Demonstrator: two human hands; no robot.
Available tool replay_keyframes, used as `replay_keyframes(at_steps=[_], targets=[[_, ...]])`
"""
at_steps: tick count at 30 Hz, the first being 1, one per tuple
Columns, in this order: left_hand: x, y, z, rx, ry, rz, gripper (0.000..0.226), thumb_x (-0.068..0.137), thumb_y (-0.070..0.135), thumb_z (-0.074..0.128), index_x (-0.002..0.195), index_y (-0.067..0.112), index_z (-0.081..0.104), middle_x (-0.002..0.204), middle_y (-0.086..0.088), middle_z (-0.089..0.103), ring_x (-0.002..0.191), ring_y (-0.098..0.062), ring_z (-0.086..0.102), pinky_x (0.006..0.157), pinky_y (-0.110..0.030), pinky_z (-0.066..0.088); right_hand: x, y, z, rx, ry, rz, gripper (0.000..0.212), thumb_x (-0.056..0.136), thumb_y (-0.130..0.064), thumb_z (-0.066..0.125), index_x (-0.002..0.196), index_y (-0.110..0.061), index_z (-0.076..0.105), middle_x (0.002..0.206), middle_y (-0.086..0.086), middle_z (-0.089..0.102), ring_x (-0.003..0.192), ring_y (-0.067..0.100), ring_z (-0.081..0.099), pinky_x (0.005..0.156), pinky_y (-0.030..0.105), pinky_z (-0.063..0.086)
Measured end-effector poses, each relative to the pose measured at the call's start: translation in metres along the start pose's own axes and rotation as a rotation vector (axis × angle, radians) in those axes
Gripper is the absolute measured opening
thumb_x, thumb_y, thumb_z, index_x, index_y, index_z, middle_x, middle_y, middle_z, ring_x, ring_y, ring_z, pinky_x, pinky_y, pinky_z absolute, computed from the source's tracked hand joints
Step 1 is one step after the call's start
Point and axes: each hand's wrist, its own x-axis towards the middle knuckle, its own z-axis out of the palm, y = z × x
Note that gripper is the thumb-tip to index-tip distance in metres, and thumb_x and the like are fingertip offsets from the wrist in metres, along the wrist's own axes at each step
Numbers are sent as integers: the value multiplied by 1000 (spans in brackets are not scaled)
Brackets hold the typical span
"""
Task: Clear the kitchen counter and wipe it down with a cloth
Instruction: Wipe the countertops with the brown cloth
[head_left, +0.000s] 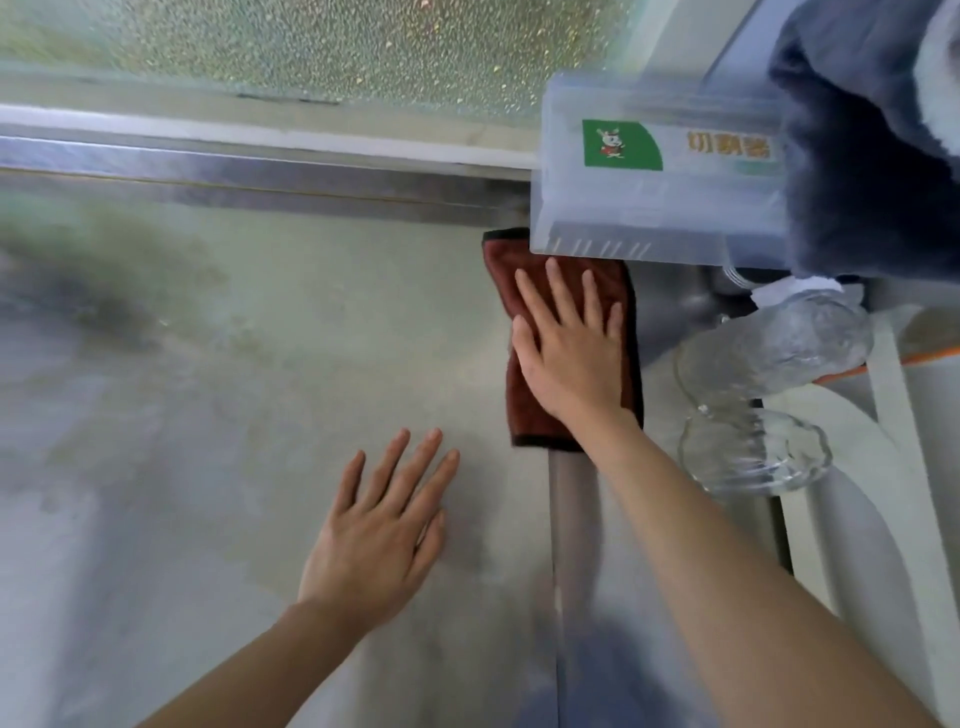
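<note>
Counter (208, 415): a pale, mottled surface filling the view from 6 round to 10 o'clock. The part in view carries only the cloth and the hands. Darker smudges show toward 9 o'clock, though blur leaves it unclear whether they are stains or damp.
Frosted window (311, 41): runs across 12 o'clock, with a metal rail (260, 176) just below it at the counter's back edge.
Grey fleecy fabric (857, 156): in the corner at 1 o'clock, overlapping the box's right end.
Clear plastic box (675, 208): at 1 o'clock, with a green label. It sits at the back of the counter, its front edge over the far end of the cloth.
Glass vessels (779, 343): two, at 3 o'clock, beyond the counter's right edge.
Brown cloth (527, 415): folded long, just right of centre at 3 o'clock, along the counter's right edge.
Right hand (571, 343): palm down on the cloth with fingers straight and spread, pressing rather than pinching.
Left hand (379, 530): at 6 o'clock, flat on the bare counter with fingers spread, holding nothing.
Progress: clearing looks largely done and wiping is in hand. The box corner, the strip under the box and the smudged left side likely remain.
</note>
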Motion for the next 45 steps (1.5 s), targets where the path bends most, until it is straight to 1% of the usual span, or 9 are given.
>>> replay_keyframes(at_steps=[4, 11, 19, 27, 34, 36, 41, 43, 45], targets=[[1, -1, 0, 2, -9, 2, 52, 97, 41, 12, 145, 26, 25, 152, 3, 21, 141, -20, 16, 110, -45, 15, -6, -17, 1, 31, 2, 70, 52, 98, -44, 18, 148, -37, 6, 159, -2, 5, 145, 32, 2, 114, 55, 3], [1, -2, 2, 13, 15, 13, 51, 97, 40, 16, 145, 26, 26, 152, 2, 21, 141, -21, 15, 110, -46, 16, -40, -14, 4, -27, -57, -262, 52, 95, -43, 23, 146, -41, 13, 158, -6, 11, 144, 31, 9, 112, 56, 10], [0, -1, 4, 2, 39, 20, 51, 94, 39, 28, 144, 26, 28, 152, 2, 22, 140, -22, 18, 109, -47, 20, 42, -32, -4, -33, 6, -25, 52, 98, -44, 15, 148, -36, 4, 159, -1, 1, 144, 33, 6, 115, 56, 5], [-18, -18, -25, -158, 171, 28, 41, 88, 24, 40, 128, 19, 49, 143, -2, 43, 131, -18, 36, 104, -41, 27, 0, -29, 0, -95, -63, -509, 55, 91, -44, 18, 146, -40, 19, 156, -8, 17, 144, 28, 15, 112, 53, 16], [-109, -76, -25, -167, 114, -418, 51, 96, 41, 14, 138, 25, 38, 147, -1, 36, 136, -19, 26, 110, -36, 13, 38, -69, -5, -7, -10, 14, 52, 98, -43, 15, 149, -34, 8, 159, 0, 3, 145, 32, 1, 116, 53, 4], [-124, -79, -12, -137, 52, -427, 52, 96, 42, 12, 143, 26, 29, 151, -1, 28, 140, -20, 19, 111, -36, 9, 34, -87, -3, -37, -42, -84, 52, 98, -42, 17, 148, -35, 9, 159, -1, 4, 144, 34, 3, 115, 54, 4], [-125, -81, -3, -100, 18, -436, 54, 95, 43, 11, 145, 27, 23, 151, 0, 25, 142, -18, 11, 112, -37, 8, 2, -88, 7, -139, -107, -699, 54, 93, -45, 18, 146, -38, 18, 156, -7, 16, 144, 30, 14, 112, 53, 15], [-126, -83, 1, -96, 9, -432, 54, 95, 43, 11, 144, 25, 27, 151, -2, 27, 141, -20, 15, 112, -39, 9, 14, -73, 4, -158, -107, -676, 55, 92, -47, 16, 146, -39, 14, 156, -8, 15, 144, 28, 14, 112, 51, 15], [-127, -84, 3, -104, 11, -428, 55, 95, 44, 12, 144, 25, 27, 152, -2, 27, 141, -21, 16, 111, -40, 11, 35, -66, 1, -134, -45, -458, 56, 91, -47, 13, 146, -40, 11, 157, -7, 11, 144, 29, 12, 113, 50, 13]])
